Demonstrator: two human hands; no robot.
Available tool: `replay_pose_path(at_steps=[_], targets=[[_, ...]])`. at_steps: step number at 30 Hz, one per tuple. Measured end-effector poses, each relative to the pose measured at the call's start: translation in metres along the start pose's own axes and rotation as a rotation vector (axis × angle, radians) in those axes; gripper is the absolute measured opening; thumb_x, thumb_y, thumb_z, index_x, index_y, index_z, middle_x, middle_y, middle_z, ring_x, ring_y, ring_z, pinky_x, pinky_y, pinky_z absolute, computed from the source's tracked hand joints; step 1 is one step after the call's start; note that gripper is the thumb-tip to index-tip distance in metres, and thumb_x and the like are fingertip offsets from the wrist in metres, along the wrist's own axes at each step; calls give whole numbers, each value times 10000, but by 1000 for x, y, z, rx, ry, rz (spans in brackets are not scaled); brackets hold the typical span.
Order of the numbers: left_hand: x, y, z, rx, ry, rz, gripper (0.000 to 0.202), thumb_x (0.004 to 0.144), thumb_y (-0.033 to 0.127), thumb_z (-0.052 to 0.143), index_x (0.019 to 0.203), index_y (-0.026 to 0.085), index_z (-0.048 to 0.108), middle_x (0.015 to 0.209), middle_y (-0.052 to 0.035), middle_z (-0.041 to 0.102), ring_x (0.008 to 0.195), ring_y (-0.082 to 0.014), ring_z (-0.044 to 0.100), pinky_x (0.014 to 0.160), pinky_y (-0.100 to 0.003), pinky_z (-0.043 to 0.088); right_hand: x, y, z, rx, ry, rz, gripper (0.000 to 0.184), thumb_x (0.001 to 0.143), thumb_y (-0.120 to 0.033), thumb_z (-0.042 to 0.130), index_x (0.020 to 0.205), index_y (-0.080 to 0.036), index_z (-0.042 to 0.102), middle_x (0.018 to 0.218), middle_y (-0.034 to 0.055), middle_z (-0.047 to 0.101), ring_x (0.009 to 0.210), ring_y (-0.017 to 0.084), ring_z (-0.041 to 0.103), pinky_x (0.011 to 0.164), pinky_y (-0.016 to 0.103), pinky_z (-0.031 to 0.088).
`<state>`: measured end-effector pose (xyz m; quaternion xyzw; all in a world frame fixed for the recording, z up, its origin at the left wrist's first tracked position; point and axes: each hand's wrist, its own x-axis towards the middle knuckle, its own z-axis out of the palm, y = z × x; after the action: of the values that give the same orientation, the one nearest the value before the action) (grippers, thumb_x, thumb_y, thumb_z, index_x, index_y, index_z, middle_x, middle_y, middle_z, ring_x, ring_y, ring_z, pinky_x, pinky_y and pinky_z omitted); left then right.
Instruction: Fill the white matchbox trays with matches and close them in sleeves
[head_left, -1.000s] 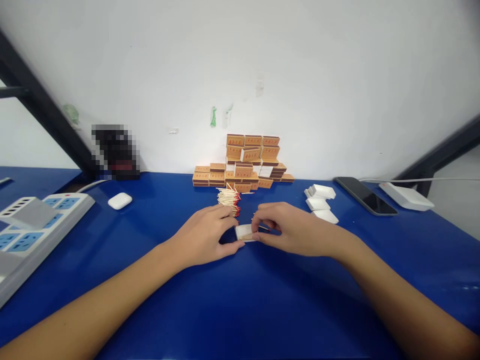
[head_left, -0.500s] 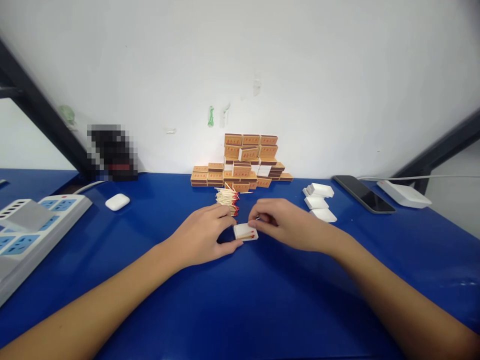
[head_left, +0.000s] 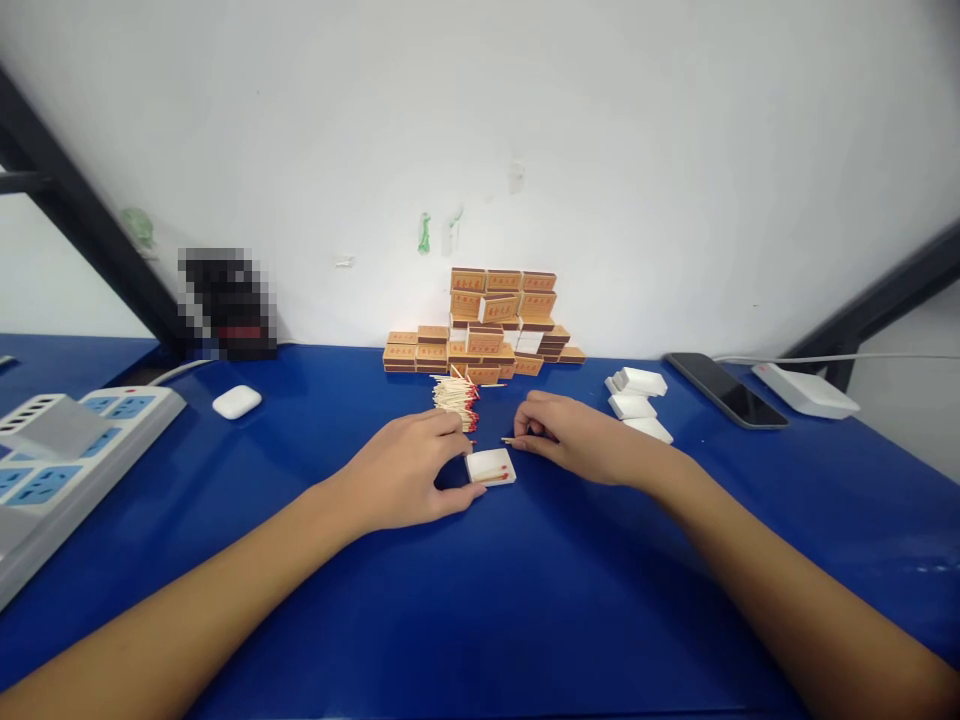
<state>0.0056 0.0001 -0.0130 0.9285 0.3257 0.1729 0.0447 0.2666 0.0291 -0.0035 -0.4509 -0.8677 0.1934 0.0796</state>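
Both forearms bare, converging toward centre. Left hand (head_left: pixel 409 470) palm down, fingers curled, thumb stretched forward. Right hand (head_left: pixel 581 438) slightly farther out, fingertips (head_left: pixel 525 433) pinched together, wrist low

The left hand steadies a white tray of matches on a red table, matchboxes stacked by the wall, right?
No: the head view shows the table is blue, not red. The left hand steadies the white tray; matchboxes are stacked by the wall.
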Motion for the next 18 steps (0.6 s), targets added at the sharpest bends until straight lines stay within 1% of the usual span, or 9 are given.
replay_pose_path(at_steps=[4, 7, 10, 12, 15, 18], targets=[[-1, 0, 1, -1, 7, 5, 293, 942, 444, 673, 1004, 169, 751, 940, -53, 671, 882, -214, 649, 743, -343, 517, -2, -2, -2, -30, -15, 31, 190, 1040, -314, 491, 911, -202, 574, 1005, 83, 609, 844, 209, 581, 786, 359, 460], [-1, 0, 1, -6, 8, 3, 291, 945, 444, 669, 1002, 171, 752, 944, -54, 671, 899, -220, 653, 760, -352, 524, -7, -8, -9, -23, 39, 12, 209, 1050, -327, 472, 911, -205, 569, 1004, 86, 612, 884, 220, 585, 806, 360, 462], [-1, -1, 2, -16, 14, -2, 294, 935, 440, 680, 1031, 171, 749, 957, -52, 672, 916, -226, 659, 782, -366, 532, -12, -21, -12, 34, 81, -32, 226, 1071, -366, 463, 958, -213, 584, 1005, 67, 621, 890, 207, 591, 793, 338, 462], [-2, -2, 3, -28, 17, 1, 290, 933, 435, 686, 1043, 173, 743, 963, -45, 671, 915, -221, 661, 782, -365, 536, -13, -32, -6, 30, 46, -49, 210, 1078, -344, 465, 978, -212, 594, 1034, 60, 624, 872, 191, 597, 765, 323, 457], [-3, -2, 4, -34, 32, 17, 267, 939, 426, 682, 1008, 174, 734, 950, -38, 665, 901, -211, 657, 767, -354, 533, -11, -46, 6, -50, -18, -49, 161, 1067, -289, 504, 976, -198, 601, 1060, 63, 624, 837, 182, 609, 746, 322, 449], [-2, -2, 4, -18, 45, 21, 263, 941, 430, 681, 978, 174, 727, 922, -36, 658, 880, -210, 649, 747, -350, 529, -9, -47, 9, -57, 5, -71, 140, 1057, -277, 529, 985, -195, 617, 1060, 64, 629, 841, 182, 615, 747, 319, 447]])
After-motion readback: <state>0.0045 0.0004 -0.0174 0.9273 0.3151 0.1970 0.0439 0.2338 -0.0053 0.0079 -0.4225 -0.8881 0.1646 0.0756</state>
